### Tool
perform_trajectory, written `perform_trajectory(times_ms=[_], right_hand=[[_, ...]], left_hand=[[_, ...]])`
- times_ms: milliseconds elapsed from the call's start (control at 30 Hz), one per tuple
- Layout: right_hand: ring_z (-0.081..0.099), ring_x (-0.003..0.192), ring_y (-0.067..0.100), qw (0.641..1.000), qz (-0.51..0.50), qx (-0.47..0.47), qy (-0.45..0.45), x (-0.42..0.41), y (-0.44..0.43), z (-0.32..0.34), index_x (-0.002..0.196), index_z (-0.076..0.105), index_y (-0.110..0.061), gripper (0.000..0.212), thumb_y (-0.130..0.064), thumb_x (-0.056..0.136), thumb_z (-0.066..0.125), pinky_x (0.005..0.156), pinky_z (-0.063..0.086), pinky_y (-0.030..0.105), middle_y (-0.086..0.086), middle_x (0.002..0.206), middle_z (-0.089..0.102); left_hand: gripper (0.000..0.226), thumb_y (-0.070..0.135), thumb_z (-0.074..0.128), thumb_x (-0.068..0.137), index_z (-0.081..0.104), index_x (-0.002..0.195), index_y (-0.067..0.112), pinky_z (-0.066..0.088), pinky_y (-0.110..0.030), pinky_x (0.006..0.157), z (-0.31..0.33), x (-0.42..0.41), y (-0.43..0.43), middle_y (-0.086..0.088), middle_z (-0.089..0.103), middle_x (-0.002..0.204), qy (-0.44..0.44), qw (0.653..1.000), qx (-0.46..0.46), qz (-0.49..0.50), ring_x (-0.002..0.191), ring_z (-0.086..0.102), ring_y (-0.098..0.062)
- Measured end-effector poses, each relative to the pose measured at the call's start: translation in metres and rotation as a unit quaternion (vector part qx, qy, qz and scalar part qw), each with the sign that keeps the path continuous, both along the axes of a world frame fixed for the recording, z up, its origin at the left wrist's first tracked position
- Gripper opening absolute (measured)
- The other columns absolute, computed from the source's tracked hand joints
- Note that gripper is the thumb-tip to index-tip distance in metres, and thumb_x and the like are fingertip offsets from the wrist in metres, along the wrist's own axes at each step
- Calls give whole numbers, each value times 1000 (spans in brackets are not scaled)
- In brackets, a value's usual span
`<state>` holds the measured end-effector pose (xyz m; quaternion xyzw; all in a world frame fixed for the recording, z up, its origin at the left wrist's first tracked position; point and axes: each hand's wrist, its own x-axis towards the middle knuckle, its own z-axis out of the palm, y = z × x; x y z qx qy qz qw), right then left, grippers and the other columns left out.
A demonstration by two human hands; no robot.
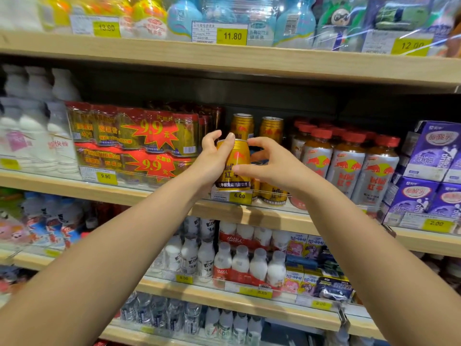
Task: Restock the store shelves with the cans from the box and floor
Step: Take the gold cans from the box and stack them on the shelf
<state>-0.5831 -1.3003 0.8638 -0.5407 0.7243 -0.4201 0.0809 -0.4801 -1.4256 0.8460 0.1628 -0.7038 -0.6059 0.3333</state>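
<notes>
While both arms reach up to the middle shelf [74,186], the gold can [234,161] is upright btw the two hands, right at the shelf's front edge and just above the yellow 6.00 price tag [239,196].

So the left hand [213,158] is wrapped round the can's left side, w/ thumb and a finger curled up over the top rim, def gripping it. Then the right hand [272,166] comes in from the other side: thumb pressed on the label, index curled to the top right edge, so a pinch on the same can imo. Its other fingers are bent behind, and I can't tell if they touch anything.

Also can't tell whether the can's base rests on the shelf or is held just off it.

Rest of that shelf, quick:
- two back cans [241,126], same gold, standing further in behind the held one
- a couple of front cans [273,196] just right of the tag, partly hidden by the right wrist
- red multipacks [134,143] to the left, shrink-wrapped, big 9.9 stickers, stacked two high
- red-capped bottles [349,166] in a row to the right, then purple milk cartons [434,156]
- white bottles [30,136] far left, pretty blurry
</notes>
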Motion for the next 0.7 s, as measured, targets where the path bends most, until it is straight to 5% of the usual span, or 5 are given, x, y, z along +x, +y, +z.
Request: perform_trajectory(times_ms=[167,300,467,533,700], right_hand=[[53,106,7,999,-1,-28,47,3,-6,-12,127,44,-34,65,-48,71,75,68,46,15,-13,116,50],[54,100,0,994,-1,-94,54,4,-10,-2,113,53,-38,49,-47,70,77,68,44,15,-20,110,56],[56,102,8,983,-35,-169,59,-1,-32,9,110,52,-38,48,-39,70,79,77,49,21,-12,109,59],[55,101,6,978,-47,-192,71,0,-44,6,112,51,-36,48,-38,72,78,75,48,18,-11,111,58],[48,91,-4,974,-67,-199,82,-4,-72,2,119,47,-33,51,-38,76,74,66,36,8,-16,111,50]], left_hand=[[58,36,41,99,7,146,35,54,-36,78,1,9,1,5,44,120,13,996,42,-76,104,59,-20],[52,40,37,99,15,144,31,46,-40,96,8,14,-5,-1,36,141,52,996,47,-52,122,48,-22],[40,6,46,95,44,132,18,46,-21,96,-1,29,-19,4,54,119,45,986,-141,80,106,53,0],[46,-3,42,92,44,135,15,44,-14,95,-13,33,-21,4,55,124,20,982,-173,67,109,53,3],[57,-2,37,93,32,146,19,28,-24,109,-30,29,-31,0,37,150,-44,982,-173,56,135,37,-11]])
